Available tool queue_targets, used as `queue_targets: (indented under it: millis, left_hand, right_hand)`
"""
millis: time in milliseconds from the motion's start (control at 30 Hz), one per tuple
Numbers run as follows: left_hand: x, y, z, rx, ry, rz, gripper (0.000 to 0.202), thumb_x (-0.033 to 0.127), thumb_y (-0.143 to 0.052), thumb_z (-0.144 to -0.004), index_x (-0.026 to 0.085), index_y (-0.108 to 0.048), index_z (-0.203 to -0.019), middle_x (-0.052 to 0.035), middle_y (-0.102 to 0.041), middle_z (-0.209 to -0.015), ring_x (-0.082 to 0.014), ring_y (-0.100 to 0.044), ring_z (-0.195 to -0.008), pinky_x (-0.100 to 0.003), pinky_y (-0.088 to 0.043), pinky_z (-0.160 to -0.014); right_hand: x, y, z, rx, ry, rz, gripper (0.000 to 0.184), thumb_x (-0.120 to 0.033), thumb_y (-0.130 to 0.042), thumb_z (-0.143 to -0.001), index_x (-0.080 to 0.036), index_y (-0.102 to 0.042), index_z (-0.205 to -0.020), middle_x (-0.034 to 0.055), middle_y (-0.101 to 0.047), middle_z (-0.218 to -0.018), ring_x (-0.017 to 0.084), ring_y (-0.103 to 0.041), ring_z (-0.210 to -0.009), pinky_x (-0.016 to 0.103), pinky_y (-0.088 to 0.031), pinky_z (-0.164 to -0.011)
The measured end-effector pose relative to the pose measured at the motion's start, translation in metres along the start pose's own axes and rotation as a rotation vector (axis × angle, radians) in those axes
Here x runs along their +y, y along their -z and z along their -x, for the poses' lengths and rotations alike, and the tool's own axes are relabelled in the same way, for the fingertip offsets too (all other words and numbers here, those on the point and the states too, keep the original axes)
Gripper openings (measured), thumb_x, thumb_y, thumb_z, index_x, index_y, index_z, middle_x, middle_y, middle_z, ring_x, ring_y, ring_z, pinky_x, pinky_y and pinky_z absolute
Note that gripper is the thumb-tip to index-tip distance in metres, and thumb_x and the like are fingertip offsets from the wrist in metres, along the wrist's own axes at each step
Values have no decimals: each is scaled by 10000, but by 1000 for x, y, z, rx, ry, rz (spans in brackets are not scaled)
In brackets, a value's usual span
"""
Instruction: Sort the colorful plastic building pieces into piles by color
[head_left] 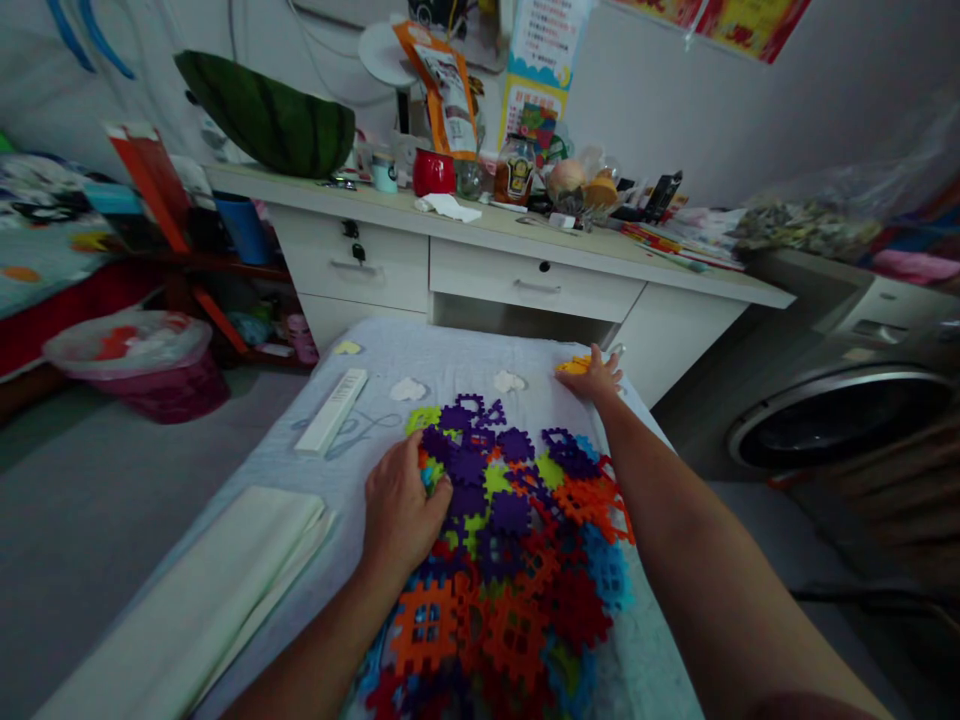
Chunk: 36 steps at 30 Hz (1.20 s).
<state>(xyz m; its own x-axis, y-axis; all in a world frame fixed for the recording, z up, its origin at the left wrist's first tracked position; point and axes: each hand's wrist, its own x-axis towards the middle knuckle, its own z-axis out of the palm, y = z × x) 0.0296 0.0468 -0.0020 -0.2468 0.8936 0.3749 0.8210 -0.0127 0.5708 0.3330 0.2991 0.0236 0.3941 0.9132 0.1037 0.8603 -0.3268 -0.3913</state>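
A pile of interlocking plastic tiles (469,465) in purple, orange, red, blue and green covers the middle and near part of the cloth-covered table. My left hand (405,505) is at the pile's left edge, fingers curled round some small tiles; its fingertips are partly hidden. At the table's far right corner my right hand (594,378) is spread, touching a yellow-orange tile (574,365) beside its thumb. The hold on that tile looks loose.
A narrow white box (332,411) and a folded pale cloth (217,590) lie left of the pile. Behind stands a white desk (487,235) carrying a watermelon-shaped object (266,115), jars and clutter. A washing machine (847,350) is at right, a pink lined bin (142,365) at left.
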Motion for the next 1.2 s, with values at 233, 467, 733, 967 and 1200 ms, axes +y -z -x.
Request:
queue_targets:
  millis: [233,467,733,967,1200]
  left_hand:
    - [3,2,-1,-16,18,-1,567,297,-536,-826,153,-449,-1368,-155,-589,-1315,-317,-524,-1258,-509,-409,-1075]
    - [3,3,-1,-27,13,6,575,290,-539,-826,142,-440,-1373,-165,-578,-1336,-317,-501,-1282,-509,-388,-1091]
    - [3,2,-2,-26,18,14,580,280,-557,-815,169,-439,-1372,-148,-592,-1322,-321,-509,-1274,-508,-384,-1088]
    - [2,1,0,-14,-10,1,584,288,-546,-826,153,-433,-1383,-161,-581,-1331,-322,-509,-1275,-512,-385,-1090]
    - [4,1,-1,-22,19,17,566,306,-549,-841,156,-451,-1378,-155,-584,-1348,-320,-499,-1296,-506,-382,-1098]
  right_hand:
    - [-8,2,6,-47,72,139,796,-650,-623,-755,-359,-384,-1456,131,-363,-1438,398,-493,-1241,594,-390,-1008]
    - [9,9,16,64,202,177,694,-470,-602,-826,-318,-379,-1466,151,-456,-1304,346,-583,-1103,486,-470,-913]
    - [33,17,26,48,380,82,707,-336,-678,-733,-266,-473,-1406,134,-500,-1242,303,-598,-1062,417,-465,-951]
    - [39,37,59,-126,469,-229,635,-294,-623,-712,-224,-493,-1329,91,-577,-1221,283,-566,-1132,415,-464,-978]
    - [14,68,123,-560,706,-617,616,-397,-646,-769,-227,-467,-1333,57,-570,-1309,244,-586,-1140,374,-481,-979]
